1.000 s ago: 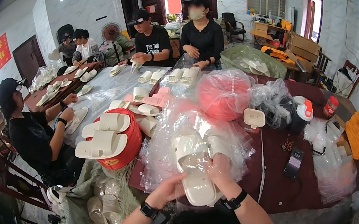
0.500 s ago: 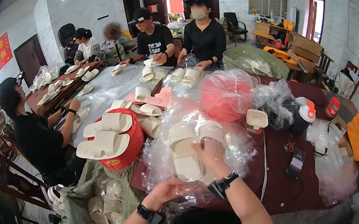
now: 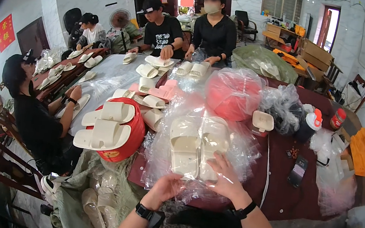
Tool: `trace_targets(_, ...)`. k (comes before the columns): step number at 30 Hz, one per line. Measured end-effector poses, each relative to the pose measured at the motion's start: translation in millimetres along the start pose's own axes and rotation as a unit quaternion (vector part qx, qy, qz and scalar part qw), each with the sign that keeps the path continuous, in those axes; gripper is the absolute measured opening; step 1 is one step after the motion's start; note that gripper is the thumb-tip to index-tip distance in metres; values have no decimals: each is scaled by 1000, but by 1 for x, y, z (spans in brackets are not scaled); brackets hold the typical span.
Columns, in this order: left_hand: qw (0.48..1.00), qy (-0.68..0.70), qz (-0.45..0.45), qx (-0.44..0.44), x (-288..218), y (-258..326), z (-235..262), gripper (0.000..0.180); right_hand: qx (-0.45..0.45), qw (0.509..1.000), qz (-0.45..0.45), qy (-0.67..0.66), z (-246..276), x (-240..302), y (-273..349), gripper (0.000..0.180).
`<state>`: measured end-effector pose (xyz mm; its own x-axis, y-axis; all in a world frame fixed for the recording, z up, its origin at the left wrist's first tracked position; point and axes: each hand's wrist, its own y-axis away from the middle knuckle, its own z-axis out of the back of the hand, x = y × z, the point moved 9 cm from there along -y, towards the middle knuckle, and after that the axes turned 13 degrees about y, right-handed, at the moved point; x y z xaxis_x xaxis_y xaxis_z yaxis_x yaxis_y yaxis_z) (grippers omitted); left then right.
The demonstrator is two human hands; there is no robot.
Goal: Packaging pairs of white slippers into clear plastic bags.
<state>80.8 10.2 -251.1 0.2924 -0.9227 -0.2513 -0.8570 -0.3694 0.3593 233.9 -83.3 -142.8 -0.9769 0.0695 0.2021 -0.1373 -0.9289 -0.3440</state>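
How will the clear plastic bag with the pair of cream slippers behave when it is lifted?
The clear plastic bag looks thin and crinkled, so it will probably sag and feel slippery. The cream slippers inside look thick and foam-like, so probably light and fairly stiff. The right hand rests on them; the left hand holds the bag's lower edge.

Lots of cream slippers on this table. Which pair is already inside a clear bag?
The bagged pair lying side by side under the right hand, with the left hand at the bag's near edge; the pair on the red bucket lies bare.

Cream slipper pair (image 3: 196,149) flat, side by side, inside clear plastic bag (image 3: 234,145).
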Motion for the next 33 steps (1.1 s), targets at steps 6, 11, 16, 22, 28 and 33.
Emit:
trace_targets(6,998,-52,22,0,-2,6,2,25,-45,998,-38,-20,3,3,10,58)
trace_targets(11,995,-99,9,-26,1,4,-10,35,-80,995,32,42,12,33,14,45)
trace_targets(16,990,-140,4,-14,3,4,-14,37,-106,993,52,1,5,42,4,37)
trace_targets(22,986,-164,-10,22,-2,8,-6,33,-82,997,-9,-9,-4,40,-2,33)
trace_targets(28,995,-92,-2,27,-8,16,-9,34,-104,994,1,-22,17,52,30,36)
trace_targets(33,944,-296,-108,-94,-31,57,-12,39,98,933,2,-346,55,40,71,27)
